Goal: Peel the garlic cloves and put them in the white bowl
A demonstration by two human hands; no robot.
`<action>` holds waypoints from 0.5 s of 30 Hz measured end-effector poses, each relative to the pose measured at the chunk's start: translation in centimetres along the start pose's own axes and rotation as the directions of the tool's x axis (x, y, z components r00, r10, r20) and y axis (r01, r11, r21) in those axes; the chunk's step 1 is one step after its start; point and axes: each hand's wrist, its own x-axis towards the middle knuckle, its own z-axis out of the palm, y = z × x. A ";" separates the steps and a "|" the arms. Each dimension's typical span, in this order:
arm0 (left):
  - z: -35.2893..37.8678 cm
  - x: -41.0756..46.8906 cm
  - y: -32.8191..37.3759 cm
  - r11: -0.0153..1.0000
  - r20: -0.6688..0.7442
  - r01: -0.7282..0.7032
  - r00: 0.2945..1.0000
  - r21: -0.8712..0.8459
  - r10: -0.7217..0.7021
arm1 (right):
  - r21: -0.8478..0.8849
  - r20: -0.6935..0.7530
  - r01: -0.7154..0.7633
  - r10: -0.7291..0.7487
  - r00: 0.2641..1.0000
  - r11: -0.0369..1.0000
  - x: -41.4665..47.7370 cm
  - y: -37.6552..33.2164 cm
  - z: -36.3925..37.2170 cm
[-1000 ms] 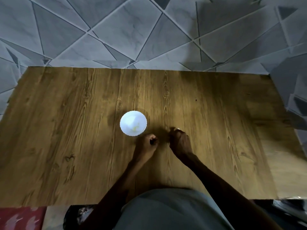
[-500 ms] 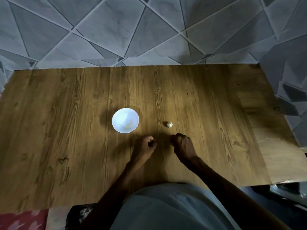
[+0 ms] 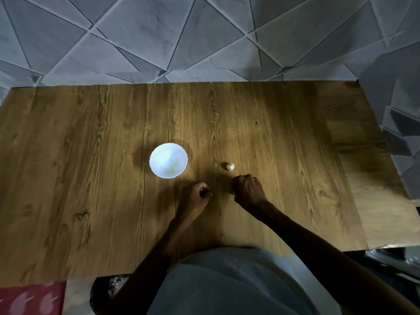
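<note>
A small white bowl (image 3: 159,159) with a scalloped rim stands on the wooden table (image 3: 86,155), a little left of centre, with a few pale yellowish bits inside. A whitish piece of garlic (image 3: 230,166) lies alone on the wood to the bowl's right. My right hand (image 3: 248,190) is a closed fist resting just below the garlic, apart from it. My left hand (image 3: 195,196) sits below and right of the bowl with fingertips curled against the thumb. Whatever either hand might enclose is hidden.
Grey triangular-patterned wall tiles (image 3: 204,42) rise behind the table's far edge. The table's right end (image 3: 381,201) is lighter wood. A red patterned cloth (image 3: 29,298) shows at the bottom left, and my grey-clad lap (image 3: 227,280) covers the near edge.
One second ago my right hand's fingertips were at the garlic piece. The hand has since drawn back toward me, leaving the garlic on the table. My left hand stayed curled; the view shifted.
</note>
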 end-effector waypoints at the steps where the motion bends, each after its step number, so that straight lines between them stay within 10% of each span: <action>1: 0.0 0.1 -0.1 1.000 -0.004 0.000 1.000 -0.001 0.000 | -0.031 0.009 0.028 -0.028 1.000 0.999 -0.1 0.0 0.0; 15: 0.3 0.5 -0.1 1.000 -0.003 0.013 1.000 -0.008 -0.013 | -0.106 0.019 0.030 -0.028 0.999 0.994 0.3 -0.9 0.1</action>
